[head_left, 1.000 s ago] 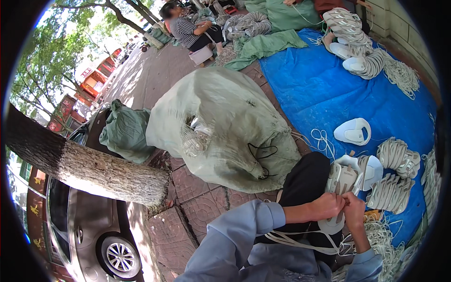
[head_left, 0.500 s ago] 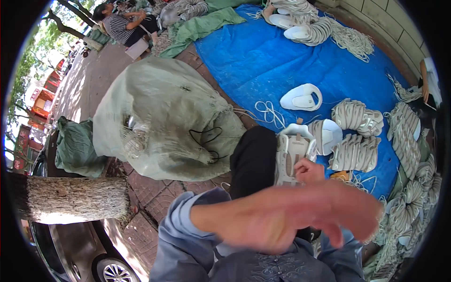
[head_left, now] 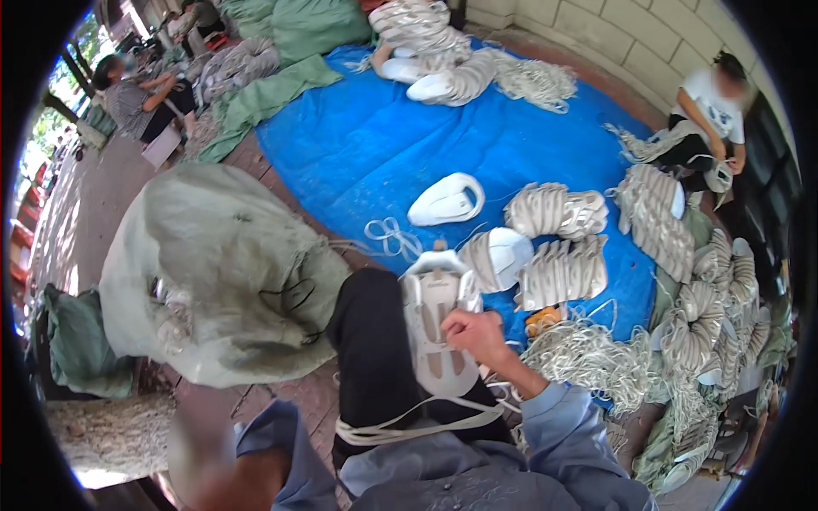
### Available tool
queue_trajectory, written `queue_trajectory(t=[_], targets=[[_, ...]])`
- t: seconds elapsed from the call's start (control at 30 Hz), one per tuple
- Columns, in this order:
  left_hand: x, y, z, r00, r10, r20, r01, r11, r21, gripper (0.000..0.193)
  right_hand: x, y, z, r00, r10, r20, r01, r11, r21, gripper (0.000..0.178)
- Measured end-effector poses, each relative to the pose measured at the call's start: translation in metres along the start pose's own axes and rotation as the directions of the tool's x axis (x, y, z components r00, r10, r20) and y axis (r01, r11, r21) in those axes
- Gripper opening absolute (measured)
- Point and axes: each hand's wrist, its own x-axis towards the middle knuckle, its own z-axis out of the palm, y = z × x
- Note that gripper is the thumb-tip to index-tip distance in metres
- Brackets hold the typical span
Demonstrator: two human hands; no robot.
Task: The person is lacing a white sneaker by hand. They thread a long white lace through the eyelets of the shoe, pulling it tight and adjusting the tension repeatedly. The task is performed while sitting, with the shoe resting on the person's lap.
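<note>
A white and beige shoe upper point(head_left: 440, 298) lies lengthwise across my dark-trousered leg, its toe part nearest me. My right hand point(head_left: 474, 335) is closed in a pinch at the upper's right side, by the eyelets; a lace between the fingertips cannot be made out. Out to the lower left, away from the upper, my left hand point(head_left: 213, 464) is smeared by motion, and its fingers do not show clearly. Pale laces point(head_left: 417, 433) stretch across my thighs just below the upper.
A blue tarp point(head_left: 358, 145) carries a white shoe part point(head_left: 446, 200), bundled uppers point(head_left: 562, 272) and a tangle of laces point(head_left: 588, 358). A large pale sack point(head_left: 213, 281) stands at left. One person point(head_left: 711, 111) sits far right, another point(head_left: 141, 102) far left.
My left hand has swung from in front of the upper out to the lower left. My right hand stays at the upper. The view has turned right, bringing the person at right into sight.
</note>
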Motion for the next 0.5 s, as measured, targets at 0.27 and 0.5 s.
queue_trajectory(t=[0.27, 0.5], targets=[[-0.155, -0.072, 0.015, -0.080, -0.772, -0.631, 0.984, -0.161, 0.072, 0.009, -0.008, -0.014, 0.000, 1.000, 0.007, -0.017, -0.009, 0.993, -0.118, 0.009], [-0.218, -0.111, 0.027, 0.224, -0.817, -0.531, 0.459, -0.392, 0.797, 0.011, -0.012, -0.017, -0.003, 0.973, -0.224, -0.060, 0.185, 0.906, -0.381, 0.010]])
